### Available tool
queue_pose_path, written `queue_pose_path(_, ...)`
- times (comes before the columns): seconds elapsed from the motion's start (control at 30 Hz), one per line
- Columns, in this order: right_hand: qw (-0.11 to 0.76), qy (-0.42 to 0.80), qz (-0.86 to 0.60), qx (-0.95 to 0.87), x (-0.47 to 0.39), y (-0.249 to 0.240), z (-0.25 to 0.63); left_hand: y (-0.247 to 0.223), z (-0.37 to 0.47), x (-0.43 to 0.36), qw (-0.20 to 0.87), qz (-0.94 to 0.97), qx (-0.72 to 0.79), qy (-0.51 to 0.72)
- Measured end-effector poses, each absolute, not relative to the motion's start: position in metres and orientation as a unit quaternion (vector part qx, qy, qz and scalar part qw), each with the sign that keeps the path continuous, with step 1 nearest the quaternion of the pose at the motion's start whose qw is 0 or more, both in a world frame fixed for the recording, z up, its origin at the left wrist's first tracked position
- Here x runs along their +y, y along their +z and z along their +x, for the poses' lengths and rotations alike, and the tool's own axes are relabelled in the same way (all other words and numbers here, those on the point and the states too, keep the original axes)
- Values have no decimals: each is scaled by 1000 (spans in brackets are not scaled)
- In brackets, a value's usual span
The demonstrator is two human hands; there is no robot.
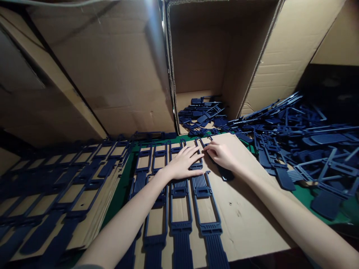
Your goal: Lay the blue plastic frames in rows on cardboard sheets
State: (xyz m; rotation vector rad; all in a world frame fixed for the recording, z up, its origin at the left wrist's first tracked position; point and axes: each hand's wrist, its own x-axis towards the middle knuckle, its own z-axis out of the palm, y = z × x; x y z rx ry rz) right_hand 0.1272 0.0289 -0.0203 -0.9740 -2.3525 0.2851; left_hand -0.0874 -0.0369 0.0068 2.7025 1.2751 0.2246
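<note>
Dark blue plastic frames with ribbed flat ends (207,209) lie side by side in two rows on a cardboard sheet (246,224). My left hand (183,162) rests flat over the upper row, fingers spread and touching the frames beneath. Just to its right, my right hand (221,154) is closed, with thumb and fingers pinched on another dark blue plastic frame (226,173). That frame's flat end shows below my palm, while its middle is hidden under the hand.
At the right is a tangled heap of similar frames (288,119). More lie inside an open cardboard box (202,114) behind the sheet. On the left, a stack of cardboard sheets (98,220) carries rows of frames. Green table surface (120,190) shows between the sheets.
</note>
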Motion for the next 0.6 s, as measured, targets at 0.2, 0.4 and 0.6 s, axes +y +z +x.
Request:
queue_pose_path(0.2, 267, 79, -384, -880, 18, -11, 121, 8, -86, -37, 66, 901, 421, 82)
queue_pose_path(0.4, 255, 71, -388, -883, 17, -13, 119, 8, -86, -36, 70, 902, 418, 79)
queue_pose_path(0.6, 288, 92, -375, -876, 14, -15, 115, 7, -86, -36, 61, 903, 416, 90)
